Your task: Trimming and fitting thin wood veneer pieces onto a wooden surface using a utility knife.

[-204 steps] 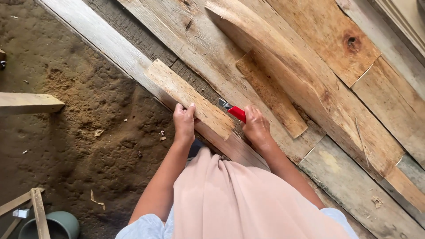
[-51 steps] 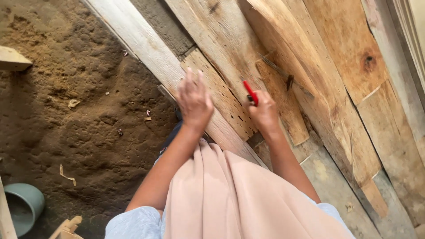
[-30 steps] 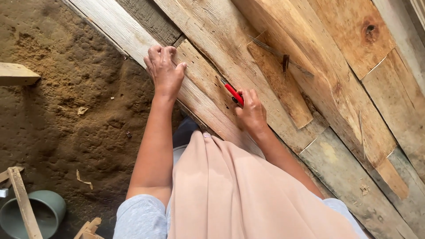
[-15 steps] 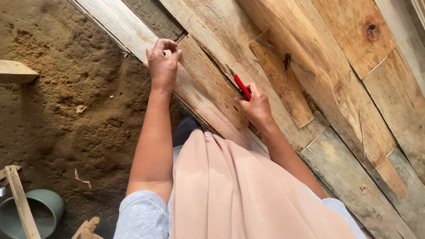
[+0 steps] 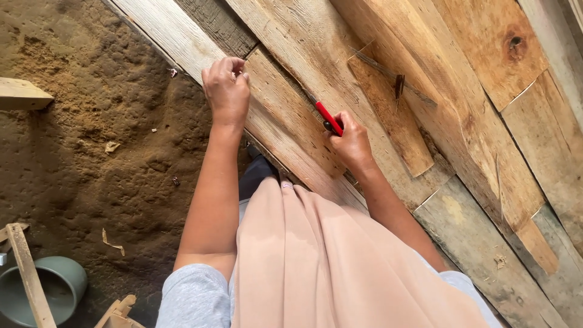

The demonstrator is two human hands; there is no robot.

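red tool (image 5: 328,117) | in right hand (image 5: 352,143) | tip up-left, along plank (image 5: 285,115)

Rough woodworking site — bare dirt floor (image 5: 85,158), weathered planks (image 5: 316,73) laid side by side, wood offcuts (image 5: 21,94), grey-green bucket (image 5: 57,285).

Both arms reach forward, left hand (image 5: 226,88) and right hand (image 5: 351,143) curled closed

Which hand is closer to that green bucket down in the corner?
Left. The left hand rests on a plank's edge, on the side of the green bucket. The right hand, holding a red tool, is farther across.
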